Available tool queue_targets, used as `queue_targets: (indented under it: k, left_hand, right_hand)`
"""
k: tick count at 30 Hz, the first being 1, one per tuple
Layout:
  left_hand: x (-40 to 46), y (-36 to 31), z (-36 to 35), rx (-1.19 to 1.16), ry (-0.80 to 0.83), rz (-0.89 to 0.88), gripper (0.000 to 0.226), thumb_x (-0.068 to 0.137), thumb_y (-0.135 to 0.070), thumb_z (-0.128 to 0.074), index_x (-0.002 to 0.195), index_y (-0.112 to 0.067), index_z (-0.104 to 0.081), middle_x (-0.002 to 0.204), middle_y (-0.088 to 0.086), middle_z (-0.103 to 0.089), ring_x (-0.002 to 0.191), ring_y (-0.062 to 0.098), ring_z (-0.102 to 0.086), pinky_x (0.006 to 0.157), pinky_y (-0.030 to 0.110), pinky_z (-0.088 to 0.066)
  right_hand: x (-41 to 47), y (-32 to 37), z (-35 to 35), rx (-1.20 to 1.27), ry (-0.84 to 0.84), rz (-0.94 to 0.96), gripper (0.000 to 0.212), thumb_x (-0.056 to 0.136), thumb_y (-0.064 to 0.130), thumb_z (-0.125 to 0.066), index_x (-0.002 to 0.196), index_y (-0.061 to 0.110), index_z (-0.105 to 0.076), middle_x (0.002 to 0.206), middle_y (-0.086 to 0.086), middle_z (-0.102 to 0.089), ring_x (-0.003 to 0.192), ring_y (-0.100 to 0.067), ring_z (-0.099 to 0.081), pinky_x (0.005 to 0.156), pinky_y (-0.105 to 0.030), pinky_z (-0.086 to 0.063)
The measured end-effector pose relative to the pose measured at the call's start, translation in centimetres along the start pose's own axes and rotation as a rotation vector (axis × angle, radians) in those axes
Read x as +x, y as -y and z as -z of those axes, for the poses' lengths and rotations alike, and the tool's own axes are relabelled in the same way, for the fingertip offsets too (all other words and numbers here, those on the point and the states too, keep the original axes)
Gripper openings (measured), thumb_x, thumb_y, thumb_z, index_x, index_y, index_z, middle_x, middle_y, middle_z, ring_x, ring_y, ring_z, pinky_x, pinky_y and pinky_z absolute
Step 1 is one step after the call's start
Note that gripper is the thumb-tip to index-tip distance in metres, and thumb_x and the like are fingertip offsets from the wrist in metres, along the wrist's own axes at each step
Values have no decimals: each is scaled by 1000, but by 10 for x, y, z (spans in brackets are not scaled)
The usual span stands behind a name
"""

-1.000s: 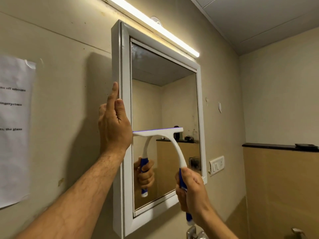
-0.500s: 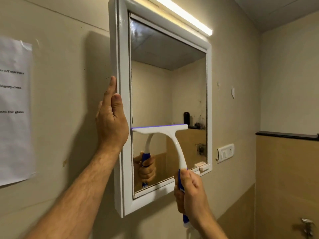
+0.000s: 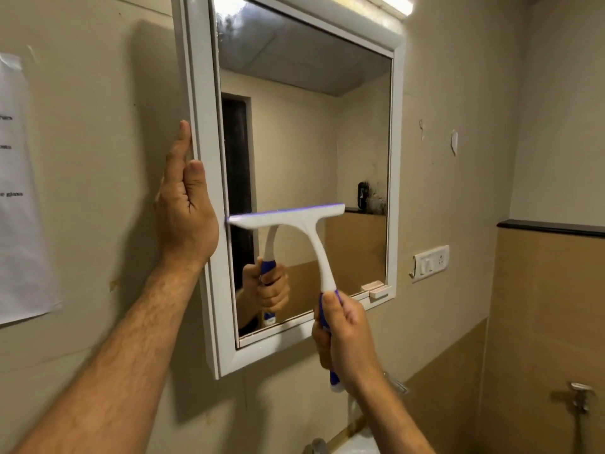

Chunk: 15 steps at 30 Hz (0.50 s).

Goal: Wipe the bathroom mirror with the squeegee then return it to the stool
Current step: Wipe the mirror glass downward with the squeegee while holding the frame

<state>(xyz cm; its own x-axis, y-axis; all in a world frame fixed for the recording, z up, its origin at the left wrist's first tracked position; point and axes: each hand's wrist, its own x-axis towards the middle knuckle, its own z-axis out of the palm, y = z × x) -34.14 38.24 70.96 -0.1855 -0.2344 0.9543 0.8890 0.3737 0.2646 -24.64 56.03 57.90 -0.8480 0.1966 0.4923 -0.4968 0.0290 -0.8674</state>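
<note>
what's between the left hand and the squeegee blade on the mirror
In the head view, only the mirror's white frame lies between the left hand, resting on the frame's outer edge, and the squeegee, whose blade tip reaches the frame's inner edge.

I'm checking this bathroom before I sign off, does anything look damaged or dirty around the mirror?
Yes. Dark mould-like speckles show in the mirror, reflected from the wall above a ledge. The upper glass looks hazy and smeared. On the wall to the right, two small patches look like chipped paint or tape scraps.
</note>
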Motion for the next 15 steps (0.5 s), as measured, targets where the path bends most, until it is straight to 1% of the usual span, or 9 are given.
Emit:
queue_targets:
  k: [4, 5, 8, 9, 11, 12, 13, 14, 15]
  left_hand:
    - [0, -1, -2, 12, 3, -10, 46, 107, -26, -32, 152, -16, -29, 152, -8, -34, 135, -9, -32, 107, 7, -29]
    - [-1, -1, -1, 24, 5, -8, 47, 107, -28, -34, 152, -18, -28, 154, -5, -35, 136, -3, -36, 107, 9, -32]
    - [-3, -1, 2, 76, 39, 24, 53, 104, -43, -35, 154, -28, -23, 144, 16, -47, 124, 31, -52, 101, 35, -46]
    - [-3, -2, 2, 88, 48, 41, 55, 104, -44, -36, 154, -28, -21, 134, 19, -53, 115, 33, -56, 96, 36, -47]
    - [-5, -2, 2, 83, 52, 97, 63, 102, -44, -39, 155, -17, -17, 111, 3, -59, 99, 14, -58, 88, 16, -46]
    - [-5, -2, 2, 84, 55, 129, 67, 101, -46, -40, 155, -12, -17, 114, 1, -57, 103, 8, -55, 88, 9, -42]
    - [-5, -3, 2, 95, 64, 157, 71, 100, -49, -40, 154, -10, -18, 129, 6, -54, 116, 8, -51, 93, 5, -37]
    - [-4, -3, 3, 120, 79, 169, 72, 98, -51, -40, 154, -9, -21, 143, 10, -47, 127, 7, -43, 97, 3, -32]
    - [-5, -4, 4, 155, 91, 173, 71, 98, -51, -41, 153, -9, -24, 148, 11, -41, 131, 8, -38, 99, 4, -29]
  right_hand:
    - [-25, -22, 4, 16, -5, -39, 37, 86, 46, -47, 72, 12, -48, 52, 1, -39, 40, -7, -30, 39, -21, -26]
    - [-24, -20, 5, 18, -11, -32, 37, 85, 47, -47, 72, 12, -49, 53, 1, -39, 40, -7, -30, 39, -21, -27]
    - [-9, -5, 4, 9, -17, -11, 35, 96, 40, -45, 76, 12, -51, 55, -2, -42, 41, -8, -34, 39, -23, -30]
    - [-3, -1, 3, 7, -13, -13, 33, 98, 38, -43, 79, 12, -52, 56, -2, -43, 42, -9, -36, 39, -25, -33]
    - [2, 2, -2, 16, 4, -12, 34, 98, 40, -42, 82, 12, -52, 57, -3, -46, 43, -12, -39, 40, -27, -40]
    - [2, 1, -3, 23, 21, -15, 35, 96, 43, -43, 82, 13, -53, 56, -4, -46, 43, -15, -40, 41, -28, -42]
    - [0, -4, -4, 35, 37, -26, 37, 92, 48, -44, 80, 14, -53, 56, -5, -45, 44, -16, -39, 41, -29, -41]
    - [-4, -11, -3, 57, 49, -47, 37, 89, 52, -45, 77, 18, -54, 56, -5, -43, 44, -17, -37, 41, -29, -37]
    - [-9, -17, -3, 77, 59, -67, 37, 85, 56, -46, 72, 22, -55, 56, -5, -41, 44, -16, -33, 42, -29, -32]
